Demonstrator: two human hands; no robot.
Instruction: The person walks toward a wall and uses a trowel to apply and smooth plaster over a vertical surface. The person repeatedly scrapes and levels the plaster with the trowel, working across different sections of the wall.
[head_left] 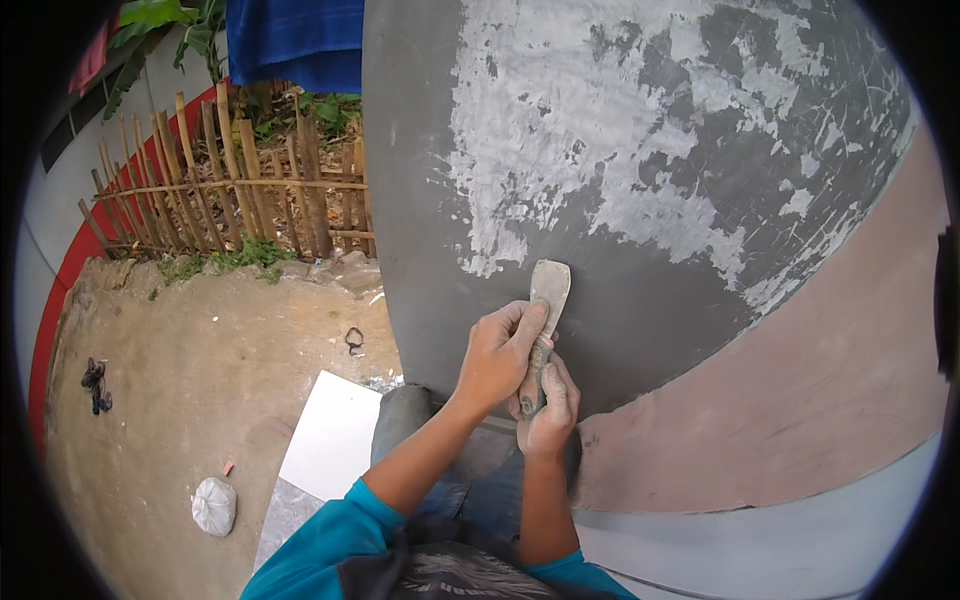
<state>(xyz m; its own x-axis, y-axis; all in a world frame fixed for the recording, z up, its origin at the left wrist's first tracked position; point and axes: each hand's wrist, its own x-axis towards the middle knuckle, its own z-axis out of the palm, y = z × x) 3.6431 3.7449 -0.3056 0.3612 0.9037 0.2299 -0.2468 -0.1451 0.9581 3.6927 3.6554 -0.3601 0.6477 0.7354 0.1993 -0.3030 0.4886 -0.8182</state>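
A putty knife [552, 285] with a pale, putty-smeared blade points up and away in front of the grey wall [640, 320]. My left hand [497, 352] is closed on it, thumb pressed against the lower blade. Lower down, the fingers of my right hand [553, 408] wrap round its worn, dark handle [534, 380]. A small pale flat edge shows under the right hand, and I cannot make out what it belongs to. White putty [530, 130] covers the wall's upper part in a broad, ragged patch, breaking into scattered flakes toward the right.
A white board [330, 435] lies left of my legs. On the ground are a tied white bag [214, 506], a dark bundle [97, 385] and a small dark loop [354, 340]. A bamboo fence [230, 180] and hanging blue cloth [295, 45] stand beyond. A pinkish band [760, 420] borders the grey.
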